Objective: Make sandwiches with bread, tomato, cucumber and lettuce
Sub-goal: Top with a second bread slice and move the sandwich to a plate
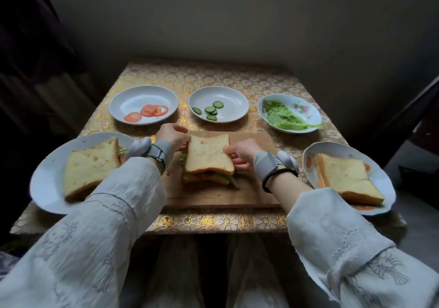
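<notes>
Readable text: none was visible.
Plates: they carried no lettering or numbers.
Tablecloth: it showed only a gold flower pattern, no words.
Wrist bands: no brand or label could be made out.
Sleeves: embroidery only, no writing.

Tabletop: gold cloth, repeating flower-and-circle pattern. Round white plates, one with red tomato slices, one with dark-rimmed green cucumber slices; oval white dish with pink floral print, bright green lettuce. Golden-tan bread of the middle sandwich on a plain brown wooden board. Off-white embroidered sleeves; grey wrist bands.
</notes>
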`<state>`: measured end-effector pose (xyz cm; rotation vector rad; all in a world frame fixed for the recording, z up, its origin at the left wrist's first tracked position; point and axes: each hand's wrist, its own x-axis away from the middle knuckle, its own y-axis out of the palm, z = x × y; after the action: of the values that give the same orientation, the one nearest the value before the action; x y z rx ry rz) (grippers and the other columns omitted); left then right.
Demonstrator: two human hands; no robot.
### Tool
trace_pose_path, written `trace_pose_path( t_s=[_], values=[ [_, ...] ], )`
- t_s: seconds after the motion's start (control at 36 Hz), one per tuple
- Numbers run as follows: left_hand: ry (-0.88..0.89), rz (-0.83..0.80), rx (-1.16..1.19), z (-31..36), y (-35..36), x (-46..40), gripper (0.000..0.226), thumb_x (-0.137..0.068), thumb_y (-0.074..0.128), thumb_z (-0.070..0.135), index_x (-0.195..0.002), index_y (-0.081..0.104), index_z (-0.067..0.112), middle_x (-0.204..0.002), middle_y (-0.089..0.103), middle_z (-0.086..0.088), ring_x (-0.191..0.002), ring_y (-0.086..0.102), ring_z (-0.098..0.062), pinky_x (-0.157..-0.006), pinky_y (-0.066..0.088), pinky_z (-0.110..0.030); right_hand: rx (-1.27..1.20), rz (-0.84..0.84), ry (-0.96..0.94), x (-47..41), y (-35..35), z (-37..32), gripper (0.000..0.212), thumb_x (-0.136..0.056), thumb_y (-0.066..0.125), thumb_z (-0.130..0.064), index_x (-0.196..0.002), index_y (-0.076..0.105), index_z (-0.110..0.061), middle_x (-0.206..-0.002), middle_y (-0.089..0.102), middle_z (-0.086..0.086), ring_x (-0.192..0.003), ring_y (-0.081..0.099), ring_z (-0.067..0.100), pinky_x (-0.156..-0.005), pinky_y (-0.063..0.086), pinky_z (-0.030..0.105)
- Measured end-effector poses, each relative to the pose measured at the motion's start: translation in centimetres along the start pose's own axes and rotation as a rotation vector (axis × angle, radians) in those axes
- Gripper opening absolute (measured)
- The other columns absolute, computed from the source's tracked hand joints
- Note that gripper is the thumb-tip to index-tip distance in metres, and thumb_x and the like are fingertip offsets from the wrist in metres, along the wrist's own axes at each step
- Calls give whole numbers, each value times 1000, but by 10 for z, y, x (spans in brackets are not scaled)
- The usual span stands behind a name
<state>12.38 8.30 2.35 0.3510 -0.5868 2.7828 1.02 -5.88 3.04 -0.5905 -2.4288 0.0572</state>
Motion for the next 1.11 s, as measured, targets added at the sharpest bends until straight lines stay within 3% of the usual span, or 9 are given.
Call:
trace_pose_path(
  t_s=[0.17, 0.25, 0.39, 0.47, 0.58, 0.72, 0.89, 0.97, 1.11],
  values=[
    [9, -1, -143, -2, -3, 4, 23, -81, 70, 9, -103, 72, 8, -112, 69, -13, -109, 62, -25, -102, 48, -40, 72, -1, -14, 0, -2, 1, 35, -88, 65, -17, -115, 59, 4, -82, 66, 8, -74, 66, 19, -67, 57, 28],
    [-2, -21, -197, -4, -5, 7, 26, -82, 68, 16, -106, 70, 6, -111, 67, -14, -107, 61, -27, -100, 50, -41, 134, 39, -40, 0, -1, 1, 42, -89, 63, -28, -117, 57, 2, -104, 68, 14, -90, 68, 25, -77, 59, 33],
    [-107, -70, -218, -3, -6, 24, 36, -92, 54, 27, -118, 56, 1, -90, 58, -13, -70, 55, -20, -60, 53, -33, 190, 108, -34, 1, 5, 0, 50, -93, 51, -39, -121, 53, 2, -118, 65, 16, -98, 69, 28, -81, 59, 36],
    [-189, -141, -230, 1, -4, 33, 45, -97, 44, 32, -132, 43, 4, -88, 49, -8, -66, 48, -17, -52, 47, -27, 173, 85, -4, 5, 8, -4, 49, -95, 48, -37, -127, 49, 0, -122, 61, 15, -105, 65, 28, -76, 55, 33],
    [-236, -184, -177, 7, -2, 37, 49, -97, 45, 34, -137, 38, 7, -116, 48, -11, -93, 51, -25, -58, 47, -31, 141, 67, 29, 4, 12, -8, 51, -95, 49, -37, -132, 45, -3, -128, 57, 14, -111, 61, 29, -80, 53, 37],
    [-310, -196, -107, 7, -3, 37, 40, -96, 47, 31, -130, 45, 10, -93, 48, -7, -84, 51, -21, -74, 47, -34, 108, 57, 69, 3, 16, -9, 48, -95, 47, -39, -133, 46, -9, -129, 56, 11, -99, 58, 25, -79, 50, 34],
    [-382, -208, -43, 11, -5, 37, 44, -94, 51, 31, -132, 42, 11, -111, 46, -8, -101, 48, -25, -87, 46, -39, 157, 77, 58, -7, 23, -13, 54, -92, 48, -38, -136, 44, -8, -137, 53, 10, -125, 53, 27, -105, 43, 39],
    [-373, -209, -40, 12, -3, 38, 45, -94, 52, 30, -133, 41, 11, -100, 47, -8, -101, 48, -24, -85, 47, -38, 241, 83, 24, -12, 27, -15, 59, -92, 47, -35, -143, 37, -6, -148, 42, 11, -137, 41, 26, -114, 34, 35],
    [-365, -212, -34, 15, -3, 41, 42, -96, 49, 30, -132, 40, 10, -81, 42, -7, -92, 50, -23, -82, 47, -36, 306, 93, 30, -17, 28, -17, 57, -96, 44, -29, -145, 33, -3, -150, 37, 15, -138, 39, 29, -92, 35, 28]
  ],
)
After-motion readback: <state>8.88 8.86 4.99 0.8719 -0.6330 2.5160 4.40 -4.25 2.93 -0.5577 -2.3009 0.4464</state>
